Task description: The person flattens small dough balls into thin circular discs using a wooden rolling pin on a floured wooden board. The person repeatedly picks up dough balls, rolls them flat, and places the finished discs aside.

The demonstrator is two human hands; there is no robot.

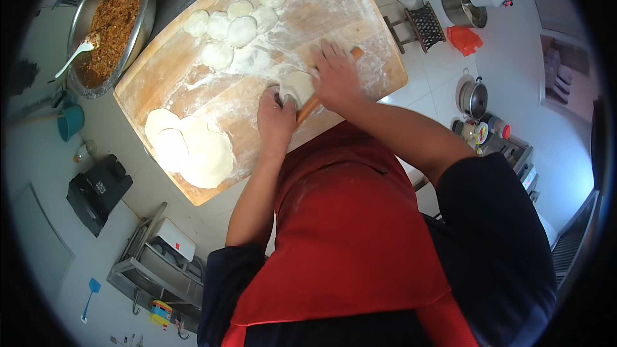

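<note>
On the floured wooden board (241,101), my left hand (277,115) grips the near left edge of a small dough round (296,86) between thumb and fingers. My right hand (337,77) lies, palm down and slightly blurred, over a wooden rolling pin (308,111) whose two ends stick out past it. The pin touches or lies close against the right side of the dough round. Several small floured dough discs (242,32) lie in a group at the far part of the board. Larger, thin rolled dough sheets (207,154) overlap at the board's left corner.
A steel bowl (147,19) of reddish-brown filling (113,29) with a white spoon (84,50) stands beyond the board's left edge. A small stool (424,26), a steel mixer bowl (458,7), a red plastic bag (463,41) and a lidded pot (475,99) are at the right.
</note>
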